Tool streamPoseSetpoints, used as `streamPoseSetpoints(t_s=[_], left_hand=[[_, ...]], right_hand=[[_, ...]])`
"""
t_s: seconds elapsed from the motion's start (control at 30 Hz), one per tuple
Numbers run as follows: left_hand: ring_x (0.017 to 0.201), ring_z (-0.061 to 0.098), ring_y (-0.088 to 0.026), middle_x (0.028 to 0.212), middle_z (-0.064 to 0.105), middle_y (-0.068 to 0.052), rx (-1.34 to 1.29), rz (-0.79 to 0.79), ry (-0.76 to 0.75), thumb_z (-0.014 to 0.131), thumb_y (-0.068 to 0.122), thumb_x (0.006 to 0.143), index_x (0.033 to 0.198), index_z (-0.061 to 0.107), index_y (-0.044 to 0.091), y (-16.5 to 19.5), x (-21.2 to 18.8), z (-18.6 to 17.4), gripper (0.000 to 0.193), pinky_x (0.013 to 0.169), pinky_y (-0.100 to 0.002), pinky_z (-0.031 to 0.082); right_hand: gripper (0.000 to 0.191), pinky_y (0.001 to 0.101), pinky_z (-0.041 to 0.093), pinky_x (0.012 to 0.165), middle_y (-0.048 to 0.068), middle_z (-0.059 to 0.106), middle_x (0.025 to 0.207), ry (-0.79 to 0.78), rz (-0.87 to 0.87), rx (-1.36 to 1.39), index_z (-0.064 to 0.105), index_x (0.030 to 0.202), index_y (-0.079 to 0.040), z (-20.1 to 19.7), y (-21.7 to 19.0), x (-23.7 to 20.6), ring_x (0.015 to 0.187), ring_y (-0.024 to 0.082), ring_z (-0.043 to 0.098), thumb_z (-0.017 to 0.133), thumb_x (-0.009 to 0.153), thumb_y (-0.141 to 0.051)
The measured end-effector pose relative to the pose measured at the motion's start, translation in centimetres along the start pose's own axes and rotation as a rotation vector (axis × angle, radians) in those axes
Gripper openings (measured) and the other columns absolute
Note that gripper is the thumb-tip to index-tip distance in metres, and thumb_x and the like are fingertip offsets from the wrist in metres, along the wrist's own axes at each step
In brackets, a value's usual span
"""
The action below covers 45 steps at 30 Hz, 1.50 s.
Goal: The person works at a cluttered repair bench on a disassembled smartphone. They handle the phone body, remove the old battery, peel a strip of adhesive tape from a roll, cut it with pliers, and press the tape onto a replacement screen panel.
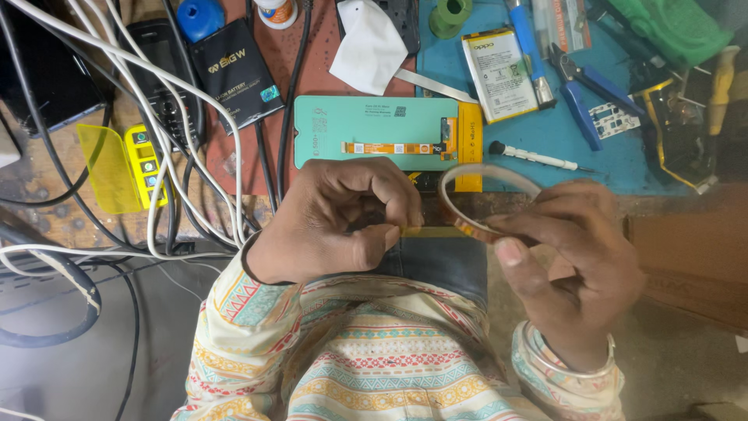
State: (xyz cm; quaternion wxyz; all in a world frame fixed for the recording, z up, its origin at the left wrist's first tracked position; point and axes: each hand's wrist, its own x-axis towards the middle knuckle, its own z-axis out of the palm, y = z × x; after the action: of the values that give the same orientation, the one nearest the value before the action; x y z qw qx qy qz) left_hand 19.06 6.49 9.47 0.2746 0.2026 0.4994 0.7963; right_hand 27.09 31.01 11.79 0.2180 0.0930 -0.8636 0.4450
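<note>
- Bench: blue mat (545, 148) at upper right, reddish mat (319, 70) at centre, a tangle of white and black cables (156, 156) to your left.
- Teal phone display panel (374, 129) lies back-up just beyond your hands, long axis left to right, with an orange flex strip across it.
- 2 flat battery packs: a black one (234, 70) upper left, a white-labelled one (499, 74) on the blue mat. Blue-handled pliers (580, 93) and a thin screwdriver (534, 156) lie to the right.
- Your right hand (576, 265) grips the tape roll (487, 199), a thin ring of amber tape, standing on edge between your 2 hands at the bench's near edge. The right hand is the nearer one; it carries the roll.
- Your left hand (335, 222) is curled, thumb and fingers pinched on the pulled-out tape end (432, 231).
- That free strip runs straight left to right, from the roll to your left fingertips; narrow, yellowish, taut-looking.
</note>
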Motion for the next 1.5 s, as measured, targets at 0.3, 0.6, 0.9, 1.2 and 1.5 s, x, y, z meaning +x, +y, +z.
streamPoseSetpoints(t_s=[0.3,0.6,0.9,1.2,1.5], left_hand=[[0.103,0.065,-0.018,0.106,0.065,-0.011,-0.062,-0.115,-0.048,0.063,-0.004,0.084,0.094,0.065,-0.004,1.8,-3.0,0.1,0.01,0.094,-0.032,0.054],[0.1,0.061,-0.011,0.106,0.06,-0.005,0.035,-0.245,0.052,0.065,0.002,0.083,0.096,0.064,-0.002,-0.4,-4.4,-1.2,0.013,0.096,-0.029,0.054],[0.094,0.059,-0.012,0.103,0.06,-0.006,0.029,-0.187,0.053,0.065,0.001,0.084,0.093,0.062,-0.002,0.9,-4.5,-0.9,0.01,0.087,-0.028,0.052],[0.094,0.059,-0.013,0.103,0.064,-0.01,-0.027,-0.169,0.128,0.064,0.0,0.084,0.095,0.063,-0.005,1.2,-4.6,-0.4,0.011,0.082,-0.028,0.051],[0.104,0.065,-0.015,0.111,0.067,-0.013,-0.048,-0.123,0.17,0.065,-0.002,0.089,0.099,0.065,-0.005,0.1,-3.6,0.7,0.01,0.093,-0.029,0.054]], right_hand=[[0.027,0.0358,0.055,0.09,0.015,0.075,0.096,-0.258,0.145,0.361,0.071,0.108,0.005,0.6,1.5,-2.7,0.093,0.023,0.07,0.074,0.088,-0.013],[0.028,0.0362,0.053,0.098,0.01,0.076,0.113,-0.137,0.182,0.102,0.071,0.117,0.0,1.9,4.0,-2.7,0.106,0.021,0.072,0.07,0.095,-0.018],[0.037,0.0495,0.034,0.121,0.02,0.059,0.136,-0.099,-0.224,-0.74,0.058,0.134,0.002,-2.8,13.0,4.9,0.139,0.042,0.047,0.068,0.105,-0.019],[0.052,0.0465,0.046,0.107,0.021,0.056,0.136,0.13,0.089,0.061,0.05,0.143,0.005,-2.8,10.5,2.2,0.125,0.035,0.056,0.053,0.113,-0.038],[0.066,0.0512,0.057,0.087,0.027,0.067,0.118,-0.476,0.793,1.339,0.05,0.142,0.017,2.5,2.9,-10.4,0.098,0.038,0.071,0.052,0.108,-0.039]])
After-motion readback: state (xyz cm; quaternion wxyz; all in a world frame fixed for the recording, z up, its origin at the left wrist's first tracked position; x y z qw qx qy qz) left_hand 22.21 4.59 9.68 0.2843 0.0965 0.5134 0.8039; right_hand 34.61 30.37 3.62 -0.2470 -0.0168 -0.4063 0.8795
